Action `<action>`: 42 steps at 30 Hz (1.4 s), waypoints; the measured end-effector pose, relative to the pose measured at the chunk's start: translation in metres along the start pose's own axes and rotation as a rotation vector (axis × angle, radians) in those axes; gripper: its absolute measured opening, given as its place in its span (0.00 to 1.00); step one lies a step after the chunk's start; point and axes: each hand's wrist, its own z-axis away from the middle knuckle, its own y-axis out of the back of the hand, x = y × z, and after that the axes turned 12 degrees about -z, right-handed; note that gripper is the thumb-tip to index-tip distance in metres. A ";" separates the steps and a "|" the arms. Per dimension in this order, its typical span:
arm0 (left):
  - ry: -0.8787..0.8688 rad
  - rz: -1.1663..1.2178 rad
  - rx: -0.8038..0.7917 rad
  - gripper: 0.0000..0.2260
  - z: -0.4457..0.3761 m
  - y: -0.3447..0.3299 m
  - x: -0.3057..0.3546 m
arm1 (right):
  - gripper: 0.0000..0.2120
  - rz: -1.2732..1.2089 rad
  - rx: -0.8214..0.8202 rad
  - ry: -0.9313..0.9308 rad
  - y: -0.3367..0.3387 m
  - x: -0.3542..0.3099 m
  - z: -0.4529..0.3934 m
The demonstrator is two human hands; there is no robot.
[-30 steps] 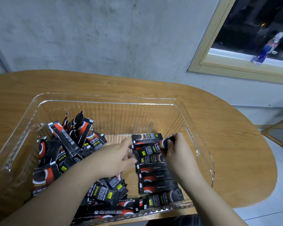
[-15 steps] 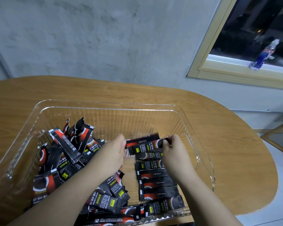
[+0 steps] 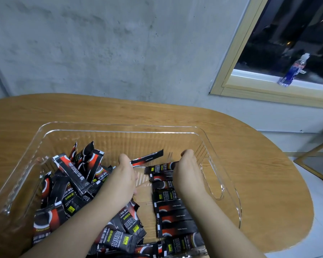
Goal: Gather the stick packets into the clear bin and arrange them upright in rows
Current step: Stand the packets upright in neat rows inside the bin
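Clear bin (image 3: pixel 119 127) sits on the wooden surface (image 3: pixel 250 155). Packets: a loose heap (image 3: pixel 78 183) at the left, a row (image 3: pixel 173 211) stacked along the right side. Left hand (image 3: pixel 124 175) pinches one packet (image 3: pixel 147 157) by its end, the rest raised off the row. Right hand (image 3: pixel 186 170) rests on the row's far end, fingers curled over it; whether it grips cannot be told. Judgement: packets are light, thin, pliable and slick-filmed; best held by the flat sealed ends.
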 end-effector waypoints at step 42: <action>-0.378 -0.253 -0.122 0.11 -0.001 -0.009 -0.017 | 0.03 0.185 -0.615 0.280 0.007 0.015 0.019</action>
